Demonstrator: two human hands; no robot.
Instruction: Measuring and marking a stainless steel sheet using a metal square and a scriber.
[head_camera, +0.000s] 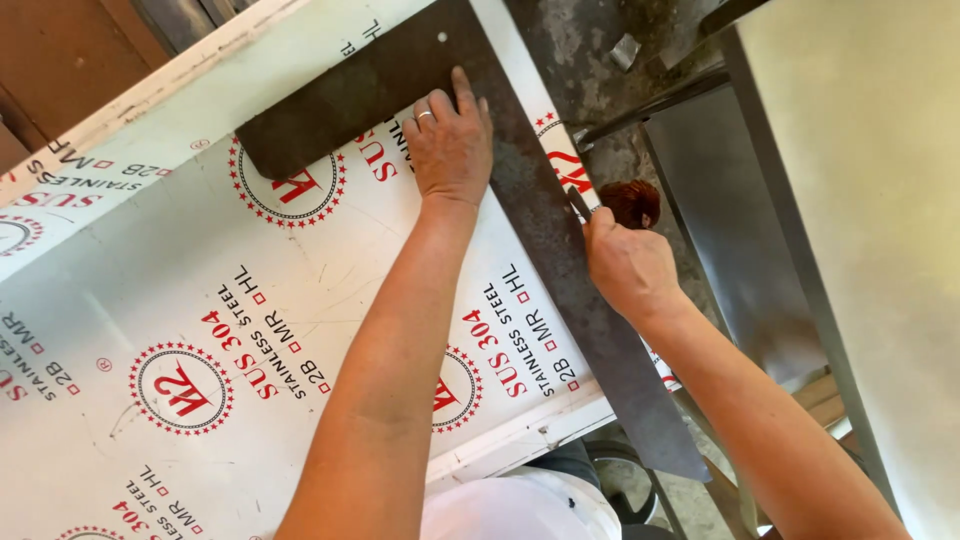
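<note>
Left hand (450, 145) flat on square (520, 200)

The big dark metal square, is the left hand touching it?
Touching. The head view shows the left hand lying flat on the dark metal square, fingers spread across its corner, no gap visible.

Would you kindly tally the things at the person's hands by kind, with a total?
Hands: 2, left hand, right hand
Dark steel square: 1
Film-covered metal sheet: 1
Brown-handled tool: 1
Finger ring: 1
Total: 6
</note>
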